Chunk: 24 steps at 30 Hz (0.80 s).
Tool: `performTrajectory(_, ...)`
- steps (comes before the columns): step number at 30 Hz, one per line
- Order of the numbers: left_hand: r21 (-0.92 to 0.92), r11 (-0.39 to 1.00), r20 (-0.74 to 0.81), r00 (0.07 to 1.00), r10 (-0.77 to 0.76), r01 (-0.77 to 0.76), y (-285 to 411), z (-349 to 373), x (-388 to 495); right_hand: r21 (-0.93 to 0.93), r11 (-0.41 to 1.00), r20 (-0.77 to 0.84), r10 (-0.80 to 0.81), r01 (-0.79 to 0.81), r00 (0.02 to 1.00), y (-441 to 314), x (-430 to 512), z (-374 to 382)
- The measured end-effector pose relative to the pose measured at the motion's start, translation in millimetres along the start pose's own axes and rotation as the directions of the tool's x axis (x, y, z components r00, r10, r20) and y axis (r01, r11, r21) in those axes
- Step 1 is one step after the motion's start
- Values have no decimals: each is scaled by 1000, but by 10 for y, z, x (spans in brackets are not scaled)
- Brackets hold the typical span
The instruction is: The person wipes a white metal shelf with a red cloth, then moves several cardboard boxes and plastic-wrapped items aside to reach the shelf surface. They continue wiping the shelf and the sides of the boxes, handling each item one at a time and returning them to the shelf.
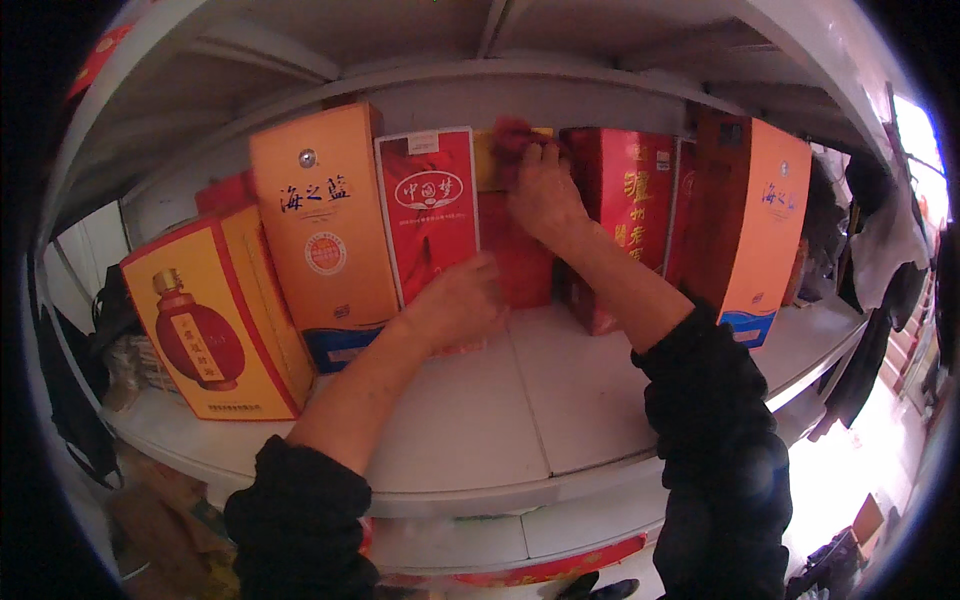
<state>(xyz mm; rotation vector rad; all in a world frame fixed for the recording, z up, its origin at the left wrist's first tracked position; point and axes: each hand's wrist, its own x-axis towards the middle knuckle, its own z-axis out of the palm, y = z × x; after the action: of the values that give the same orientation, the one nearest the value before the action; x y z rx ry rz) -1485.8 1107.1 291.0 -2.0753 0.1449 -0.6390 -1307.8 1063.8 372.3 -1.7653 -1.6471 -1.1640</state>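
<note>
Blurred at its fingers, my right hand (547,191) holds a dark red cloth (513,141) against the upper part of a red and yellow box (529,259) at the back of the white shelf (480,427). Lower and to the left, my left hand (457,300) is in front of the lower right side of a red carton (429,195) that bears writing. Whether its fingers touch the carton or grip anything cannot be made out. Just right of my right hand stands a red carton with gold characters (637,191).
Two tall orange cartons with blue bases stand left (322,232) and right (765,225). A yellow box with a bottle picture (210,322) sits at the front left. A metal shelf frame (480,73) arches overhead. Dark and pale bags (889,251) hang at the right.
</note>
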Motion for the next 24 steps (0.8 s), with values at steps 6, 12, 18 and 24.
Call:
performTrajectory(6, -17, 1000, 93, 995, 17, -16, 17, -42, -8, 569, 806, 44, 169, -164, 985, -45, -600, 396)
performTrajectory(12, -47, 998, -51, 998, -37, 35, 20, -45, 19, 382, 868, 580, 43, -317, 814, -223, -1022, 342)
performTrajectory(18, -87, 996, -88, 996, -24, 16, -2, -69, -16, 514, 781, 546, -617, 355, 567, -127, -768, 636)
performTrajectory(24, -67, 998, -150, 989, -3, -7, 16, -84, -40, 390, 718, 381, -696, 576, 608, 129, -1392, 267)
